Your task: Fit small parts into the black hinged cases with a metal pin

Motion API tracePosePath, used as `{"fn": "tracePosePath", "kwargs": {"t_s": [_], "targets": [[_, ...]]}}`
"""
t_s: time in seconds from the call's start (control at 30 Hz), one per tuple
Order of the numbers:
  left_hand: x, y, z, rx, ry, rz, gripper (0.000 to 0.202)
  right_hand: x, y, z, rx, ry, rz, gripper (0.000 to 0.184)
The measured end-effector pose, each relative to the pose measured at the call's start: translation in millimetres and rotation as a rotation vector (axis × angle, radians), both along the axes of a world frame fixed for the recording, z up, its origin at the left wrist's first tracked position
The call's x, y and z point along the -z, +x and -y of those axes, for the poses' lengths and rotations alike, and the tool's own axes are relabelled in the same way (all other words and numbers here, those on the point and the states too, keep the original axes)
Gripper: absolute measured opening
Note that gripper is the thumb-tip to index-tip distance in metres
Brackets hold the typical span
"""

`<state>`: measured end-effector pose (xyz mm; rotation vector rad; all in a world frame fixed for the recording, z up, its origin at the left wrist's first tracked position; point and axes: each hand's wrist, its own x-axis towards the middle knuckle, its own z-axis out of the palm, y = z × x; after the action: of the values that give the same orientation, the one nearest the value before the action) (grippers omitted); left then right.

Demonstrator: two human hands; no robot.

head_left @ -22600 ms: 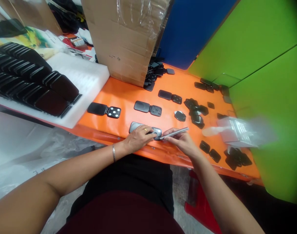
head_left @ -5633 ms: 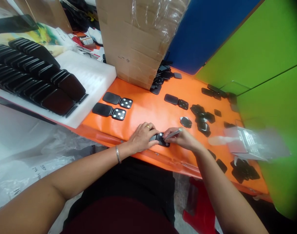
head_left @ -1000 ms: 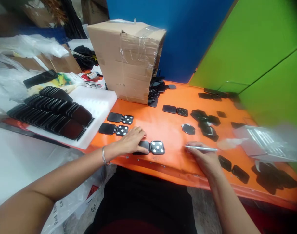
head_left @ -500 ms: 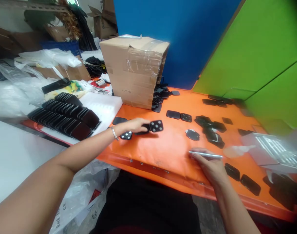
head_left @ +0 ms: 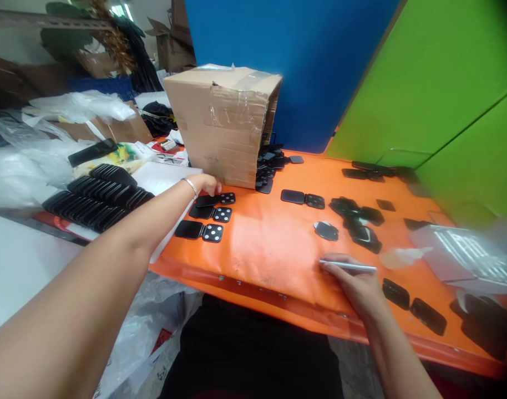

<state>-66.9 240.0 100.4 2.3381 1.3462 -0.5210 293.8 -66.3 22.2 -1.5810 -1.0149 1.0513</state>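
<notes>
My left hand (head_left: 207, 184) is closed at the far end of a row on the table's left side. Its fingers are on the dark half of a two-part black flat piece (head_left: 227, 198), whose other square half bears white dots. Two similar pieces lie nearer me: a middle dotted piece (head_left: 222, 214), partly overlapped, and a front dotted piece (head_left: 212, 233). My right hand (head_left: 355, 277) is closed around a slim silver pen-like tool (head_left: 361, 267) over the table's right part. Beyond that hand lies a dark rounded piece (head_left: 326, 230) with a whitish edge.
A cardboard box (head_left: 220, 127) stands at the back, black pieces (head_left: 270, 163) spilling from its open side. Rows of black plates (head_left: 95, 197) rest on white foam at left. More dark pieces (head_left: 357, 219), a clear bottle (head_left: 403, 257) and a white box (head_left: 457, 255) occupy the right of the orange table (head_left: 274, 249).
My left hand has carried a dotted black piece left and away from me, to the far end of the row. My right hand stays almost still with the silver tool.
</notes>
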Motion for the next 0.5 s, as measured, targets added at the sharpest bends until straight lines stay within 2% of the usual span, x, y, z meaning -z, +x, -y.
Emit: {"fn": "tracePosePath", "kwargs": {"t_s": [0.23,0.5], "targets": [[17.0,4,20,0.024,0.089,0.024,0.050,-0.4,-1,0,-0.010,0.019,-0.013,0.025],[16.3,-5,15,0.002,0.082,0.086,0.061,0.4,0,0,-0.015,0.020,-0.021,0.025]]}}
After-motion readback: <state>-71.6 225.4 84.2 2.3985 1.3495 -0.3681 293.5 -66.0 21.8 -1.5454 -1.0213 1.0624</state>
